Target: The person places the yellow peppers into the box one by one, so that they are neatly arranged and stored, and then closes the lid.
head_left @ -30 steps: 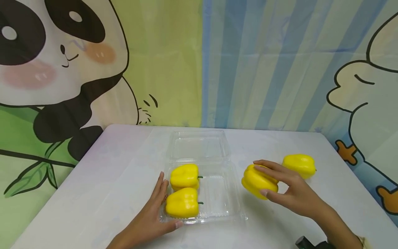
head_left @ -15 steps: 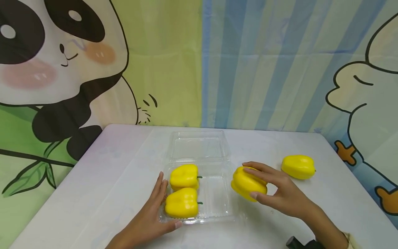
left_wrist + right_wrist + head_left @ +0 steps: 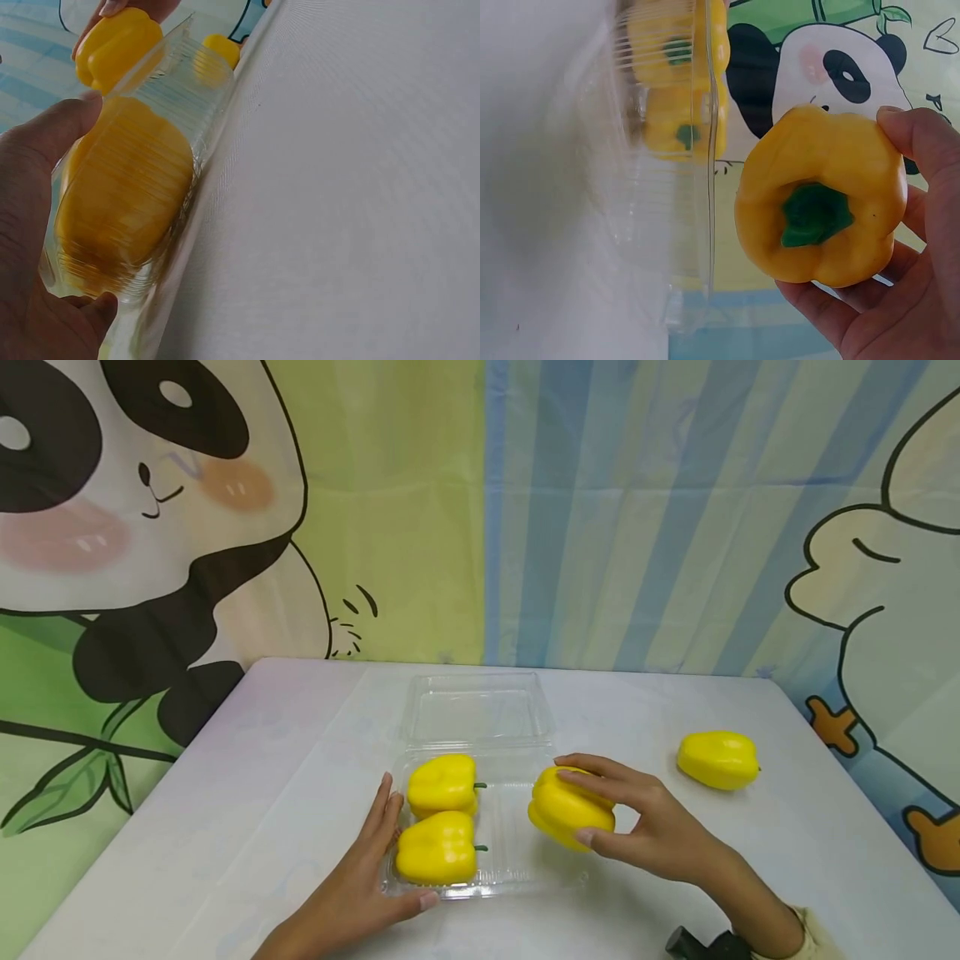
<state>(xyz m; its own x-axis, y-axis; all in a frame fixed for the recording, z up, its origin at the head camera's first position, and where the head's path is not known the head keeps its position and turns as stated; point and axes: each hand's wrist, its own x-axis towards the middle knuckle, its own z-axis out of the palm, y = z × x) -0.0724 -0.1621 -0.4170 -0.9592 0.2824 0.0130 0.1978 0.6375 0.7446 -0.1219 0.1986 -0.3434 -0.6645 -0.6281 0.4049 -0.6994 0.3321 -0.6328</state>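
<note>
Yellow pepper (image 3: pixel 564 808) in right hand (image 3: pixel 651 823)

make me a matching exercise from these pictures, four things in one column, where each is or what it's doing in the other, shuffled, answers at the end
Things
1. right hand
2. two neighbouring peppers
3. clear lid
4. left hand

Places and states
A. open, at the far side of the container
B. against the container from outside, on its left
C. holding a yellow pepper
D. inside the container, toward its left

Right pairs: 1-C, 2-D, 3-A, 4-B
</note>
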